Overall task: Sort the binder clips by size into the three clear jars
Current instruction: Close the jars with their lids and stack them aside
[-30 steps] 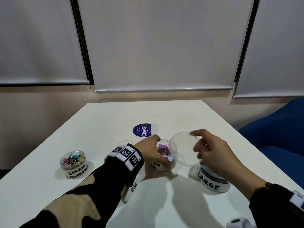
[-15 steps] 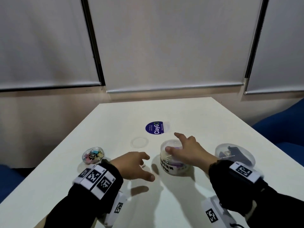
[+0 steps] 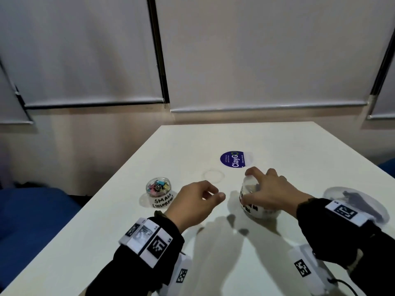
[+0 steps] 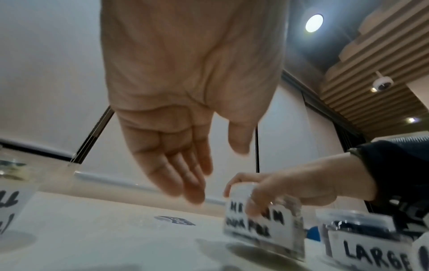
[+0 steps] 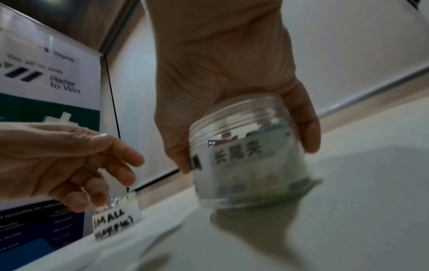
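Note:
Three clear jars stand on the white table (image 3: 119, 227). The small jar (image 3: 158, 191) (image 5: 117, 218), at the left, holds coloured clips. My right hand (image 3: 267, 193) (image 5: 232, 113) grips the lidded medium jar (image 3: 254, 201) (image 4: 262, 225) (image 5: 250, 157) from above, fingers curled round its rim; the jar looks tilted. The large jar (image 3: 359, 201) (image 4: 369, 243), at the right, holds dark clips under its lid. My left hand (image 3: 201, 199) (image 4: 185, 146) hovers between the small and medium jars, fingers relaxed, holding nothing.
A loose clear lid (image 3: 213, 175) lies flat on the table behind my left hand. A round blue sticker (image 3: 233, 159) sits further back. Blue chairs (image 3: 32, 210) flank the table. White tagged devices (image 3: 307, 268) lie near the front edge.
My right hand brought the clear lid onto the medium jar and now grips the jar from above. My left hand let go of that jar and drew back left. The head view shifted right.

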`<state>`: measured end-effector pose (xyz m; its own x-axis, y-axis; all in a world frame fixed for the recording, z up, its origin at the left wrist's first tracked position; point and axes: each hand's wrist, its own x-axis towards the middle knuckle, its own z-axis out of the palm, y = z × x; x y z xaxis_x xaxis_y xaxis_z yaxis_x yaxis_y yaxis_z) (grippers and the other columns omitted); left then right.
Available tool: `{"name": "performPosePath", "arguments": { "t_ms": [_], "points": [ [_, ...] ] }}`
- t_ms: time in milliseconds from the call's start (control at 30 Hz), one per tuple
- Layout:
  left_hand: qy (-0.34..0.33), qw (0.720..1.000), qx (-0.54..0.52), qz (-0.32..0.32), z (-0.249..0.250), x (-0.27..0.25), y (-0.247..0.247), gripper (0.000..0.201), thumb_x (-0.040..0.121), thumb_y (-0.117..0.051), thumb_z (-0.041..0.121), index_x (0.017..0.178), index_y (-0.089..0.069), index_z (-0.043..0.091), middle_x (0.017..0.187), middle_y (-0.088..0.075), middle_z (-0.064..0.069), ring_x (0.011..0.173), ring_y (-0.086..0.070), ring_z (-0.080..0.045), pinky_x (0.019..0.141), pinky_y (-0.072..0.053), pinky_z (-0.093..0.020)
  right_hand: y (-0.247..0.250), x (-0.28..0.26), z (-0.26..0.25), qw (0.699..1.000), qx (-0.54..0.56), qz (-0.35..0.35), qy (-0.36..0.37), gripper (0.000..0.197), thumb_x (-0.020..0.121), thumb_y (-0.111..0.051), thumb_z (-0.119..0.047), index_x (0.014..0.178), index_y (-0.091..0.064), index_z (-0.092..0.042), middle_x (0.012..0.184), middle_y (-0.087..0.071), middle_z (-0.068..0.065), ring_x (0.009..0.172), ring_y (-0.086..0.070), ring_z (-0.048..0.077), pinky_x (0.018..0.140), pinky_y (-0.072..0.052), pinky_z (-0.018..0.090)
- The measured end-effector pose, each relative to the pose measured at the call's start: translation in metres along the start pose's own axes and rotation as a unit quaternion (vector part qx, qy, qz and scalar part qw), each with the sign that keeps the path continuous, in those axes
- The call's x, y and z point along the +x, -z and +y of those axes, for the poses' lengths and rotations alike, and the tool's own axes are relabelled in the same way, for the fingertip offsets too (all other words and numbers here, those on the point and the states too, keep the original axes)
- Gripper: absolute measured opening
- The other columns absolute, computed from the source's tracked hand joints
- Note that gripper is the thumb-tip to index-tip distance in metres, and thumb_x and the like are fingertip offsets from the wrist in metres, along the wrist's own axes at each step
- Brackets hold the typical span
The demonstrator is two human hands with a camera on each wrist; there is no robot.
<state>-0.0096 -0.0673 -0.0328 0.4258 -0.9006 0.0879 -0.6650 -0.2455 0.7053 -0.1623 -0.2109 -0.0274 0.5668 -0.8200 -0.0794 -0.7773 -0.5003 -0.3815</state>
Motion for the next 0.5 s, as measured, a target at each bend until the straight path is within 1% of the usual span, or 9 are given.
{"name": "performPosePath", "arguments": {
  "t_ms": [33,67,133,167,233,267,367,433,500],
  "points": [
    [0.000,0.999,-0.041,0.018,0.001,0.000,0.001,0.026,0.089,-0.059,0.049,0.097,-0.065,0.025,0.092,-0.069,0.005,0.076,-0.069,-0.011,0.060,-0.049,-0.025,0.004,0.000,-0.003,0.999,0.035,-0.004,-0.001,0.075,0.059,-0.065,-0.058,0.126,-0.033,-0.047,0.106,-0.038,0.005,0.098,-0.049,0.032,0.083,-0.048,0.037],
    [0.002,0.996,-0.079,0.029,0.002,0.000,0.003,0.028,0.090,-0.057,0.050,0.095,-0.063,0.023,0.091,-0.070,0.002,0.075,-0.070,-0.013,0.063,-0.052,-0.031,0.009,0.000,-0.007,0.997,0.073,-0.006,0.003,0.076,0.056,-0.064,-0.059,0.125,-0.035,-0.049,0.107,-0.039,0.005,0.097,-0.052,0.031,0.078,-0.051,0.036],
    [0.019,0.989,-0.145,0.031,0.004,0.000,0.008,0.037,0.092,-0.050,0.054,0.098,-0.061,0.019,0.094,-0.070,-0.001,0.074,-0.071,-0.016,0.070,-0.055,-0.035,0.020,-0.001,-0.021,0.988,0.153,-0.003,0.020,0.071,0.053,-0.063,-0.059,0.119,-0.038,-0.052,0.110,-0.044,0.004,0.095,-0.055,0.028,0.063,-0.053,0.032],
    [0.034,0.983,-0.178,0.023,0.005,0.001,0.010,0.041,0.093,-0.046,0.056,0.102,-0.060,0.018,0.097,-0.069,-0.003,0.075,-0.071,-0.019,0.071,-0.055,-0.036,0.025,-0.003,-0.029,0.981,0.191,-0.002,0.032,0.067,0.053,-0.063,-0.058,0.116,-0.040,-0.053,0.112,-0.049,0.003,0.095,-0.056,0.026,0.059,-0.054,0.032],
    [0.068,0.965,-0.254,0.000,0.009,0.003,0.015,0.050,0.095,-0.037,0.060,0.112,-0.058,0.018,0.101,-0.068,-0.008,0.077,-0.070,-0.024,0.074,-0.056,-0.037,0.035,-0.006,-0.044,0.966,0.251,-0.010,0.055,0.061,0.055,-0.064,-0.056,0.111,-0.043,-0.055,0.113,-0.055,0.000,0.096,-0.058,0.025,0.063,-0.058,0.037],
    [0.079,0.953,-0.293,-0.011,0.012,0.004,0.017,0.054,0.095,-0.032,0.062,0.114,-0.058,0.018,0.101,-0.068,-0.011,0.077,-0.069,-0.026,0.075,-0.056,-0.039,0.039,-0.008,-0.050,0.961,0.269,-0.017,0.065,0.060,0.056,-0.064,-0.055,0.111,-0.043,-0.054,0.112,-0.057,-0.001,0.096,-0.058,0.025,0.065,-0.058,0.040],
    [0.078,0.926,-0.366,-0.040,0.023,0.004,0.017,0.068,0.092,-0.019,0.069,0.107,-0.065,0.022,0.101,-0.070,-0.017,0.081,-0.069,-0.030,0.075,-0.057,-0.042,0.046,-0.014,-0.065,0.943,0.318,-0.045,0.081,0.058,0.055,-0.065,-0.054,0.109,-0.045,-0.053,0.108,-0.063,-0.001,0.095,-0.062,0.026,0.070,-0.056,0.043],
    [0.065,0.915,-0.394,-0.057,0.032,0.002,0.015,0.073,0.087,-0.015,0.075,0.104,-0.069,0.029,0.105,-0.071,-0.014,0.093,-0.069,-0.035,0.080,-0.057,-0.045,0.048,-0.018,-0.072,0.930,0.353,-0.063,0.083,0.056,0.055,-0.067,-0.053,0.108,-0.047,-0.051,0.104,-0.067,0.001,0.093,-0.065,0.026,0.070,-0.055,0.042],
    [0.056,0.893,-0.441,-0.075,0.039,0.001,0.012,0.073,0.085,-0.017,0.077,0.110,-0.068,0.032,0.109,-0.072,-0.012,0.102,-0.067,-0.035,0.085,-0.055,-0.050,0.048,-0.020,-0.076,0.917,0.383,-0.069,0.090,0.056,0.060,-0.069,-0.051,0.111,-0.047,-0.048,0.103,-0.068,0.001,0.090,-0.066,0.025,0.068,-0.054,0.039]
  ]
}}
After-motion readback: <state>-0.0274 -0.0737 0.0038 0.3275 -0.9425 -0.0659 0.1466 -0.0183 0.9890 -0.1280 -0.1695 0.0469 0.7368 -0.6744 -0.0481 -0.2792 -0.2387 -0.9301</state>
